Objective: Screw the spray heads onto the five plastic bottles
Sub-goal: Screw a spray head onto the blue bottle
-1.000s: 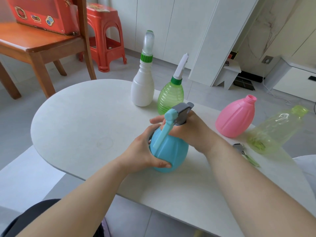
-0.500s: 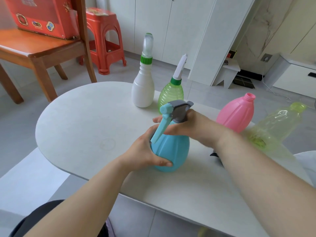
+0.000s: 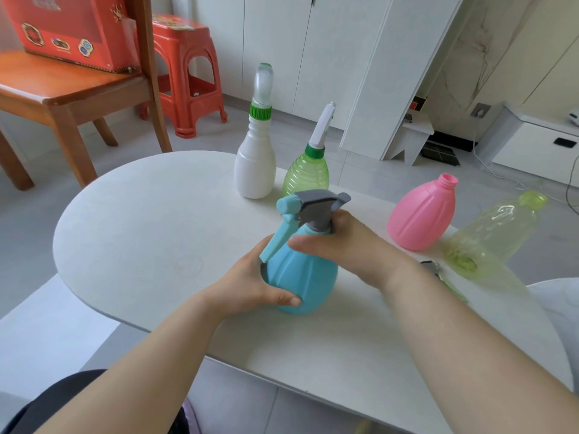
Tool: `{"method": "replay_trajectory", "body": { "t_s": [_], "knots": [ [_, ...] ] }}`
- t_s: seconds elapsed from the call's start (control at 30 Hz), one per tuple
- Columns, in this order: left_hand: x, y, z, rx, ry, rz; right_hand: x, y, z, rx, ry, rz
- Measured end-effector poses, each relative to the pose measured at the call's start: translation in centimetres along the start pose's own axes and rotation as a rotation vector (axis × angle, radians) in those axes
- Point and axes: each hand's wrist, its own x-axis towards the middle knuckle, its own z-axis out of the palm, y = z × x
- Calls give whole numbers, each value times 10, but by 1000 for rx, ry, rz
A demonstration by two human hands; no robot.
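Clock: centred on the blue bottle [image 3: 300, 277], 12 pointing away from the person
Task's thing: the blue bottle stands upright near the middle of the desk [image 3: 141, 230], with the grey and blue spray head [image 3: 313, 205] seated on its neck and the trigger pointing to 9
Left hand [image 3: 250, 286]: grasps the belly of the bottle from 8, thumb across the front
Right hand [image 3: 347, 245]: comes in from 3, fingers curled round the collar under the spray head, thumb laid along the bottle's shoulder
Step in hand: by my reading, tightening this head; whether it is fully home cannot be told
Doing it well: brace the bottle flat on the desk with the left hand, twist only the collar, and hold the head straight so the thread does not cross
Done already: the white bottle [image 3: 255, 173] and green bottle [image 3: 305, 175] at 12 carry their tops
Left to do: the pink bottle [image 3: 421, 214] at 2 and the yellow bottle [image 3: 495, 236] at 3 show open necks
Loose part: a small spray head [image 3: 430, 266] lies at 3, half hidden by the right forearm
Edges: the near edge of the desk runs close at 6, and the yellow bottle sits near the edge at 3
Open room: bare desk from 9 to 11 gives space to set the finished bottle down
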Motion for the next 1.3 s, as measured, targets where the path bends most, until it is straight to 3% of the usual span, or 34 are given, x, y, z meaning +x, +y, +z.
{"method": "replay_trajectory", "body": {
  "t_s": [0.07,0.17,0.23,0.33,0.43,0.53,0.73,1.07,1.3],
  "knots": [
    [1,-3,-1,-22,16,16,-3,3,-17,-10,-144,-10],
    [2,-3,-1,-2,101,18,-5,10,-35,14,-134,-58],
    [2,-6,1,14,144,16,-4,13,-40,17,20,-89],
    [0,-10,7,110,186,25,-1,13,-51,97,380,-107],
    [0,-12,12,397,199,52,10,12,-64,71,732,-102],
    [3,-15,18,708,216,60,26,17,-74,-47,880,20],
    [8,-29,22,985,241,42,59,33,-76,-154,958,130],
    [11,-32,22,1041,200,34,89,47,-77,-278,998,205],
    [13,-32,22,1031,211,37,86,47,-85,-287,818,237]
  ]
}}
